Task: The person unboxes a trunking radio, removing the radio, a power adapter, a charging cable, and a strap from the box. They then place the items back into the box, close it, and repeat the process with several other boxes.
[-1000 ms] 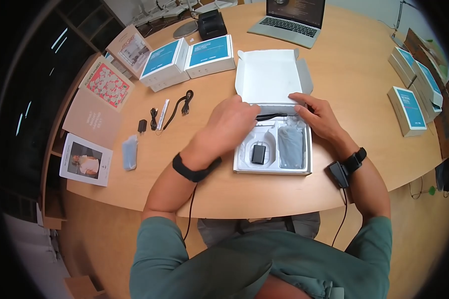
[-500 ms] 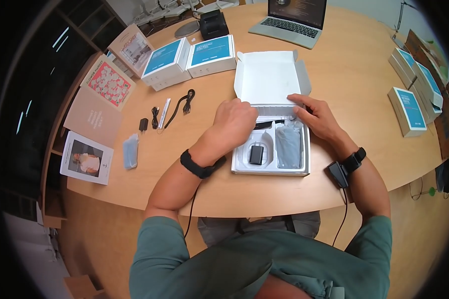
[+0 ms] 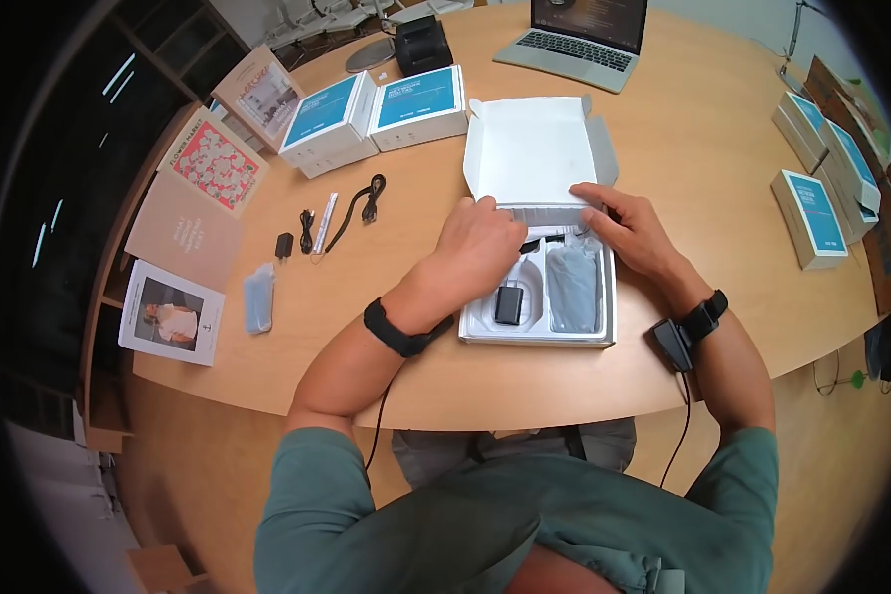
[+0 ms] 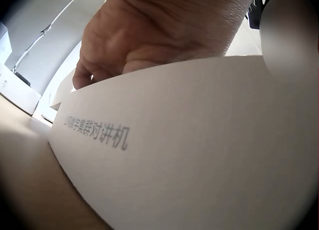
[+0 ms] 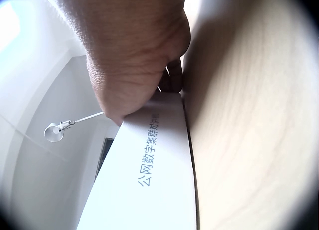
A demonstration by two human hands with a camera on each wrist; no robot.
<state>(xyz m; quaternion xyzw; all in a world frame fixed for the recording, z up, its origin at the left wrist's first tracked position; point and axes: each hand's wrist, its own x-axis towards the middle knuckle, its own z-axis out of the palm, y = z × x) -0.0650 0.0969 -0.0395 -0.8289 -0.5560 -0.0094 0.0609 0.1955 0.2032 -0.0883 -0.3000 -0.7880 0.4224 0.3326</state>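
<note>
An open white box (image 3: 537,339) stands before me, its lid (image 3: 530,148) folded back. My left hand (image 3: 473,246) reaches over its left wall with curled fingers at the rear slot, where a black cable (image 3: 544,243) runs out from the fingertips; the fingertips themselves are hidden. My right hand (image 3: 636,234) grips the back right corner, thumb inside the rear edge and forefinger along the lid's fold. Inside the box, a black plug adapter (image 3: 508,305) sits in the left recess, and a grey device in a clear bag (image 3: 573,289) fills the right one.
Left on the table lie another bagged device (image 3: 258,299), a small black adapter (image 3: 284,246), a coiled cable (image 3: 307,233), a white strip (image 3: 324,224) and a black cord (image 3: 371,201). Blue-topped boxes (image 3: 418,107) and a laptop (image 3: 574,59) stand behind; more boxes (image 3: 810,220) are at right.
My left hand has shifted slightly at the rear slot, and the black cable by its fingertips has changed position. The box moved a little left, then stayed. My right hand keeps its place.
</note>
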